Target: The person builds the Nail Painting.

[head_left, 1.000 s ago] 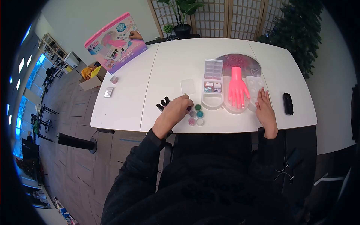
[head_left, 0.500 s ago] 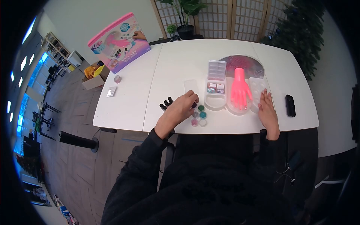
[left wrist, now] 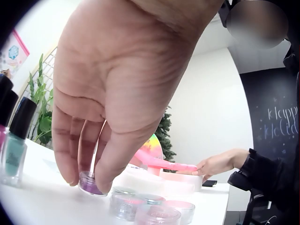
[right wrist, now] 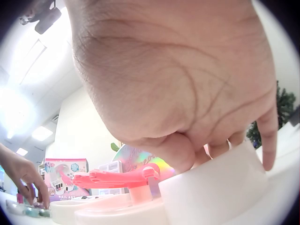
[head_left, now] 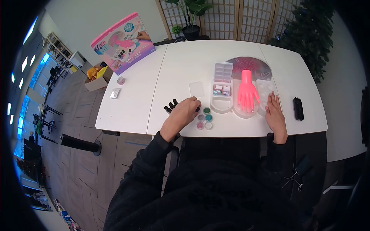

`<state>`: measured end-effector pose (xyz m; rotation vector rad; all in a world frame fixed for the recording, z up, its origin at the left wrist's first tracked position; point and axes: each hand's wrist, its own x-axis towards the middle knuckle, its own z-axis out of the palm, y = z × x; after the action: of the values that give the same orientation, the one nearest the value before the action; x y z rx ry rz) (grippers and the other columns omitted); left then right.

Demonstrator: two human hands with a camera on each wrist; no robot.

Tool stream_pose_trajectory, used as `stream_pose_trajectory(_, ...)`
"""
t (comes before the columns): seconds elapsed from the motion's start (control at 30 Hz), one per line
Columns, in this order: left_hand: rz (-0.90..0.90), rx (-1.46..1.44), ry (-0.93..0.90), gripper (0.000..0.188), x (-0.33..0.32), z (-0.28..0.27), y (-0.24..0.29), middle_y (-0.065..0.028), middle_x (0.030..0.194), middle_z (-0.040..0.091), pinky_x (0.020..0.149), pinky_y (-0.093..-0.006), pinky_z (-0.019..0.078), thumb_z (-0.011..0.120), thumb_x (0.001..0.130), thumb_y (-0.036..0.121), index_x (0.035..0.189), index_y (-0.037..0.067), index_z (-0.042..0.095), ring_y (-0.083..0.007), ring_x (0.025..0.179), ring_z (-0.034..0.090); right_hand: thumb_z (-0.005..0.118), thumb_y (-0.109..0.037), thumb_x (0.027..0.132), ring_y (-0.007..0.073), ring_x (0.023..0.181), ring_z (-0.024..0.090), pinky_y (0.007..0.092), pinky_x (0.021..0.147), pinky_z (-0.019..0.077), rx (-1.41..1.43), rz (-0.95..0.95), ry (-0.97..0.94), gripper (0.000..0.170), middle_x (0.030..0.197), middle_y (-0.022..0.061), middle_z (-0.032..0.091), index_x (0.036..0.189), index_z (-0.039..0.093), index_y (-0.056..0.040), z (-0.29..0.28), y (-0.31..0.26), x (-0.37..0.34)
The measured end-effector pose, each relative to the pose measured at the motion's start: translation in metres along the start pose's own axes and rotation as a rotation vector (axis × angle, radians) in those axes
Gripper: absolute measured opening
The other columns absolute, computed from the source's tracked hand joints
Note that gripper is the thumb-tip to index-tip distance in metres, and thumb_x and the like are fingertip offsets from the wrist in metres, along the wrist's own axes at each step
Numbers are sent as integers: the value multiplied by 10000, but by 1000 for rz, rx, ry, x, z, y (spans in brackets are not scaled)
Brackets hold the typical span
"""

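Note:
My left hand (head_left: 185,112) pinches a small clear jar of purple glitter (left wrist: 91,186) between thumb and fingertips, low over the white table. Just right of it stand several more little jars, among them a green jar (head_left: 207,110), a teal jar (head_left: 208,118) and a pink jar (head_left: 200,125). Nail polish bottles (left wrist: 18,145) with black caps are on its other side. My right hand (head_left: 275,115) rests with extended fingers on the right-hand part of a white tray (head_left: 263,85). Beside it, a pink model hand (head_left: 246,92) stands on the tray's middle part.
A divided box (head_left: 221,104) with its lid raised forms the left side of the set, before a shiny rounded backboard (head_left: 254,64). A clear lid (head_left: 196,89) lies behind my left hand. A black case (head_left: 298,108) is at right, the nail art box (head_left: 125,46) at back left.
My left hand, with the purple jar, has shifted slightly left and toward me in the last half second, uncovering more of the clear lid. The right hand stays on the tray.

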<state>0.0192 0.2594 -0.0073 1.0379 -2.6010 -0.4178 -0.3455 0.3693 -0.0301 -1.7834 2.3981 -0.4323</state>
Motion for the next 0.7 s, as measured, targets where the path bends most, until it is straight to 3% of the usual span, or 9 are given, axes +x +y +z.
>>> stream_pose_trajectory(0.2, 5, 5, 0, 243, -4, -2, 3, -171, 1072, 672, 839, -405, 568, 728, 816, -23, 1057, -38, 695, -354, 939, 698, 411, -64, 1030, 317, 1579, 167, 374, 1265, 229, 9, 0, 4, 594, 1708, 115, 205, 1607, 275, -28, 0, 0, 0)
stream_pose_trajectory(0.3, -23, -87, 126, 305, -9, -30, 2, -158, 1096, 674, 764, -393, 596, 647, 798, -126, 1087, -38, 691, -324, 891, 721, 412, -68, 1033, 321, 1578, 169, 375, 1264, 232, -6, -11, 9, 589, 1706, 120, 206, 1605, 279, -26, 3, 4, 1)
stream_pose_trajectory(0.47, -225, 21, 220, 242, -31, -75, -16, -155, 1022, 705, 754, -361, 578, 721, 802, -67, 1039, -22, 714, -290, 841, 703, 412, -73, 1037, 320, 1578, 172, 376, 1261, 238, -20, -27, 23, 580, 1706, 117, 207, 1601, 288, -23, 5, 5, 2)
stream_pose_trajectory(0.7, -295, 46, 165, 189, -52, -54, -56, -155, 913, 716, 716, -379, 541, 776, 791, 11, 972, -29, 737, -293, 797, 693, 404, -71, 1040, 319, 1579, 167, 378, 1263, 233, 12, -11, 11, 577, 1707, 117, 206, 1602, 285, -18, 2, 2, 0)
